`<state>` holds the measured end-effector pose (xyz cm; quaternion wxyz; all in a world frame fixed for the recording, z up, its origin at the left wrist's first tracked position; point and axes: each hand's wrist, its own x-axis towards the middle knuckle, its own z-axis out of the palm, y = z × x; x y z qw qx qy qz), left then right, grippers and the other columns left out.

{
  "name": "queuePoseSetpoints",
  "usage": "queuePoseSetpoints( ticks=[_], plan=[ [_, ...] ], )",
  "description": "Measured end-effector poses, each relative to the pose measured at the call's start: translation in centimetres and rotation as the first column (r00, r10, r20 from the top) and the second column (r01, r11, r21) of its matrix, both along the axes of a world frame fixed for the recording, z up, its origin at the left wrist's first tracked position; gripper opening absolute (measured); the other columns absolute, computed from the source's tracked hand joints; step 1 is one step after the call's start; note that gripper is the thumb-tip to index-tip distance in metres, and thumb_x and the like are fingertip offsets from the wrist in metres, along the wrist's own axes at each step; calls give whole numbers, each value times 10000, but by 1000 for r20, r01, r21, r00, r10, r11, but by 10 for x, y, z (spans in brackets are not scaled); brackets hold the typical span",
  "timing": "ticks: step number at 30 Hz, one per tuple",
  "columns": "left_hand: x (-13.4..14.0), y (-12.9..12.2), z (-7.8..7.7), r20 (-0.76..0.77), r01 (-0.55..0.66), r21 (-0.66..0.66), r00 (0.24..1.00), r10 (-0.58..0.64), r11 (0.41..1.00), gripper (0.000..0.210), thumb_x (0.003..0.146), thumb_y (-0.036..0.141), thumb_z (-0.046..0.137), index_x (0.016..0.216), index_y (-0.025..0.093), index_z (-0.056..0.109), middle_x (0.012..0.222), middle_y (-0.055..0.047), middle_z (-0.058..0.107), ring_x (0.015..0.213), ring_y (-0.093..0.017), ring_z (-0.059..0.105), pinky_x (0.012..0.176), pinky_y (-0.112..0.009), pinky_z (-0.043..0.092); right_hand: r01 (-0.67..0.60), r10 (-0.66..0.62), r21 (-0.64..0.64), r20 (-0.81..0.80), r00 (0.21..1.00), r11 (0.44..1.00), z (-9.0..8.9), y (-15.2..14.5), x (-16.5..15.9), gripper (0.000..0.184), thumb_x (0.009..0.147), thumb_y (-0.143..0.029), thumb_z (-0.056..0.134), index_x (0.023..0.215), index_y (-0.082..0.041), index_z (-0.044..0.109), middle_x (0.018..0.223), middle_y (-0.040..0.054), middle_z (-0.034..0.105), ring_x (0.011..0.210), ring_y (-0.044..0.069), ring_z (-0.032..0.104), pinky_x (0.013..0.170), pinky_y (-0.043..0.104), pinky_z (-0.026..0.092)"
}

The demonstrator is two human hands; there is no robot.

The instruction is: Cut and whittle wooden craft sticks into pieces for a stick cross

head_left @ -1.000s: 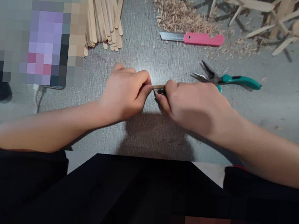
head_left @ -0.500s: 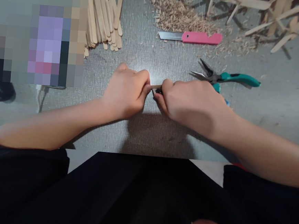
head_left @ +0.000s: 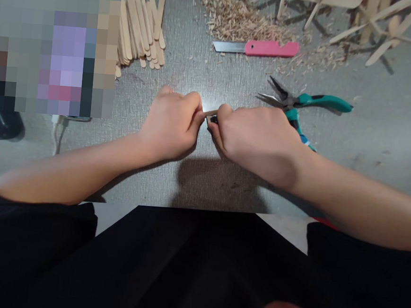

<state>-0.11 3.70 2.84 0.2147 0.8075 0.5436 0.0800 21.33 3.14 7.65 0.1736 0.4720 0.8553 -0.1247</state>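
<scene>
Over the middle of the table, my left hand (head_left: 172,123) is closed, its thumb and forefinger pinching one end of a thin wooden stick (head_left: 211,112). Most of that stick is hidden by my fingers. My right hand (head_left: 260,134) is curled around a small tool with a dark body and a metal edge (head_left: 213,119), which touches or lies right beside the stick. Its kind cannot be made out. Just beyond my right hand lie long-nose pliers (head_left: 291,101) with teal handles, jaws apart.
A pink-handled craft knife (head_left: 270,48) lies blade out to the left, beside a heap of wood shavings (head_left: 237,21). Flat craft sticks (head_left: 140,30) are piled at the back left. Joined sticks (head_left: 389,31) stand at the back right. A white cable (head_left: 55,135) runs at the left.
The whole view has shifted slightly, so the table things appear a little further left and up. Both hands keep their grip; the stick between them looks slightly more tilted.
</scene>
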Motion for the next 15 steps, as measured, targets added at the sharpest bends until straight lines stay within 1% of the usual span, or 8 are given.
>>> queuePoseSetpoints(
  ticks=[4, 8, 11, 13, 15],
  plan=[
    [1, 0, 0, -5, 3, 4, 1000, -3, 1000, 237, 1139, 380, 532, 1004, 312, 714, 761, -52, 709, 869, -321, 738, 1030, -567, 547, 28, -28, 2, -6, 1000, 1000, 1, -3, -3, 509, 1261, -427, 327, 1349, -122, 725, 1014, 225, 856, 874, 385, 832, 629, 377, 329],
    [2, 0, 0, -45, -16, -4, 999, 16, 1000, 215, 1134, 376, 538, 994, 295, 680, 788, -62, 720, 842, -322, 732, 1049, -582, 545, 69, -69, 9, 12, 998, 998, 2, -5, -8, 510, 1244, -420, 355, 1364, -110, 742, 1042, 239, 862, 899, 402, 830, 658, 390, 381],
    [0, 0, 0, -15, -7, 19, 1000, 8, 1000, 211, 1140, 392, 543, 1004, 307, 681, 799, -52, 737, 840, -315, 728, 1029, -567, 549, 91, -91, -12, 6, 996, 996, 4, -4, -9, 522, 1242, -420, 345, 1374, -117, 749, 1064, 235, 867, 921, 398, 831, 665, 393, 387],
    [-1, 1, 0, 7, 5, 36, 1000, -5, 999, 219, 1147, 407, 547, 1006, 318, 689, 784, -43, 735, 842, -309, 724, 1008, -549, 553, 84, -84, -29, -16, 996, 996, 4, -1, -7, 521, 1244, -421, 343, 1374, -129, 755, 1072, 226, 869, 933, 401, 834, 662, 399, 380],
    [-3, 2, 0, 13, 13, 29, 1000, -13, 999, 239, 1150, 413, 548, 991, 313, 697, 765, -41, 725, 827, -300, 719, 1003, -540, 555, 51, -53, -34, -60, 997, 998, 2, 2, -1, 532, 1246, -450, 350, 1376, -135, 759, 1079, 223, 869, 954, 413, 829, 686, 409, 402]
  ],
)
